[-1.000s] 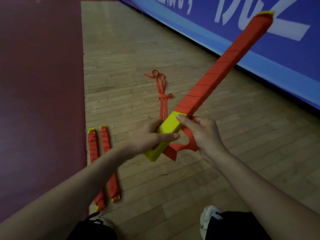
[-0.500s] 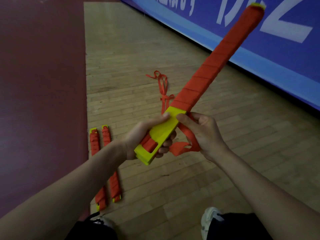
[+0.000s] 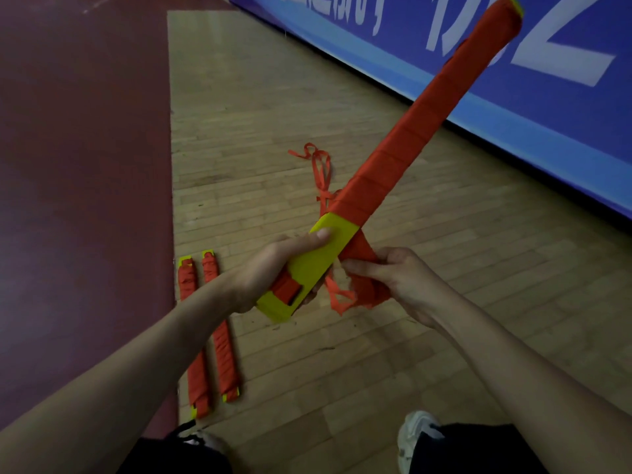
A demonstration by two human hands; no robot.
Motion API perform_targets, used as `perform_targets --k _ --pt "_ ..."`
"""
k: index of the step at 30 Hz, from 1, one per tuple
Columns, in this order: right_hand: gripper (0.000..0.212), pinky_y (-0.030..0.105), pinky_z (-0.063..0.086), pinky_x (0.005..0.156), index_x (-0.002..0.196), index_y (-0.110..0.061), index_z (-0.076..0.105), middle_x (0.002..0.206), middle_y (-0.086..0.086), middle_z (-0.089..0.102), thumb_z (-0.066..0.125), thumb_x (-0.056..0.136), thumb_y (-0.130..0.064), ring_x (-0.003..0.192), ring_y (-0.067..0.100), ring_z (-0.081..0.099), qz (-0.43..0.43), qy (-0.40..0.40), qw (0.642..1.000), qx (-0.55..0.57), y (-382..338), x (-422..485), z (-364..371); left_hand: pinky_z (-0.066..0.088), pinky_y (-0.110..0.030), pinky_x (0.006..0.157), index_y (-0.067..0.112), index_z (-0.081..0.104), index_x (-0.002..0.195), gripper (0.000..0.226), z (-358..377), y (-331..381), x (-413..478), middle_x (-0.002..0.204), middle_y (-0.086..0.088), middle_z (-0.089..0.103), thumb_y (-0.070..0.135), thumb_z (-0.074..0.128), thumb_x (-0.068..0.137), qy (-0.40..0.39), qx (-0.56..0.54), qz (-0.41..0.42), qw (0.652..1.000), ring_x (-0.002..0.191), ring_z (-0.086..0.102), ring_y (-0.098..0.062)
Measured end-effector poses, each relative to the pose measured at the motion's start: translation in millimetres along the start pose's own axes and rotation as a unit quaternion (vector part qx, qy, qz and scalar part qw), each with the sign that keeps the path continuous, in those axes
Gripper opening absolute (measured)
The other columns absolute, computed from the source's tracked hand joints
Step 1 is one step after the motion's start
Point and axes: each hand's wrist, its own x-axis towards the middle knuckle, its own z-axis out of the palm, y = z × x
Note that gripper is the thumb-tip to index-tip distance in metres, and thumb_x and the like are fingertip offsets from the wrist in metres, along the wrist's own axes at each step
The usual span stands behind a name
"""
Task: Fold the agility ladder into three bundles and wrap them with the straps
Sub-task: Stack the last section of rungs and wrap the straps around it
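Left hand [image 3: 273, 271] curled round the bare yellow end of the third bundle [image 3: 420, 131], thumb flat on top. Right hand [image 3: 400, 278], at 3 o'clock of the left, pinches the red strap [image 3: 362, 254] between thumb and fingers, with slack bunched under the palm. The bundle is held in the air and points to 1 o'clock, red wrap covering it from the far tip down to the yellow. Changed in the last second: the left hand slid lower on the yellow end and rolled the bundle, so a red slot now faces up; the right hand drew the strap out to the side, taut from the wrap edge. Judgement: another turn is being laid and only the yellow end is left to cover. Loose strap tail [image 3: 319, 165] trails on the floor [image 3: 273, 97] at 12 o'clock. Two wrapped bundles [image 3: 227, 336] lie side by side at 7 o'clock, so this looks like the last one. Blue banner [image 3: 513, 97] runs behind.
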Motion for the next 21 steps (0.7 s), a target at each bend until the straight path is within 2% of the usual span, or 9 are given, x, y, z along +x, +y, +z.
perform_targets --k 4,7,12,14,16,17,21 --pt "0.017 0.019 0.046 0.048 0.075 -0.009 0.069 0.059 0.003 0.065 0.076 0.075 -0.024 0.05 0.012 0.061 -0.025 0.07 0.997 -0.028 1 -2 -1 0.047 -0.028 0.052 0.006 0.064 0.079 0.058 -5 0 3 0.064 -0.013 0.06 0.062 0.052 0.084 0.054 0.019 0.0 0.998 0.052 0.056 -0.023" --pt "0.02 0.017 0.037 0.037 0.07 -0.01 0.065 0.044 -0.005 0.053 0.077 0.077 -0.023 0.036 0.008 0.047 -0.069 0.14 0.986 -0.057 0 -1 3 0.048 -0.027 0.056 0.007 0.064 0.084 0.05 -2 -3 6 0.066 -0.012 0.062 0.051 0.043 0.095 0.115 0.049 0.012 0.992 0.054 0.057 -0.02" --pt "0.03 0.016 0.036 0.037 0.078 0.001 0.067 0.044 0.001 0.053 0.072 0.084 -0.028 0.034 0.012 0.047 -0.088 0.164 0.979 -0.087 2 -3 15 0.048 -0.019 0.05 0.012 0.064 0.082 0.039 7 -11 9 0.061 -0.003 0.064 0.042 0.045 0.098 0.142 0.069 -0.007 0.987 0.049 0.059 -0.009" --pt "0.039 0.013 0.035 0.037 0.068 0.0 0.063 0.037 -0.003 0.049 0.064 0.091 -0.031 0.029 0.009 0.046 -0.073 0.178 0.978 -0.087 3 -2 20 0.052 -0.025 0.059 0.013 0.066 0.081 0.041 10 -15 13 0.065 -0.006 0.066 0.045 0.046 0.097 0.174 0.118 -0.017 0.977 0.055 0.062 -0.011" --pt "0.049 0.012 0.034 0.037 0.055 -0.007 0.055 0.034 -0.004 0.047 0.058 0.093 -0.038 0.029 0.007 0.047 -0.053 0.203 0.974 -0.091 3 -2 24 0.054 -0.036 0.076 0.012 0.068 0.086 0.048 12 -19 16 0.077 -0.009 0.07 0.053 0.043 0.096 0.201 0.224 -0.029 0.953 0.071 0.066 -0.02" --pt "0.052 0.014 0.035 0.039 0.052 -0.01 0.053 0.035 -0.004 0.047 0.058 0.093 -0.042 0.031 0.007 0.047 -0.046 0.214 0.971 -0.095 2 -1 26 0.052 -0.038 0.079 0.013 0.067 0.087 0.051 14 -20 16 0.081 -0.01 0.071 0.056 0.039 0.096 0.209 0.292 -0.03 0.933 0.078 0.067 -0.024" --pt "0.055 0.018 0.036 0.04 0.048 -0.011 0.054 0.035 -0.005 0.045 0.066 0.083 -0.051 0.034 0.008 0.044 -0.021 0.246 0.967 -0.068 -3 2 29 0.038 -0.036 0.072 0.019 0.051 0.086 0.047 31 -26 17 0.098 -0.012 0.067 0.059 0.03 0.097 0.24 0.525 0.02 0.816 0.098 0.061 -0.034"
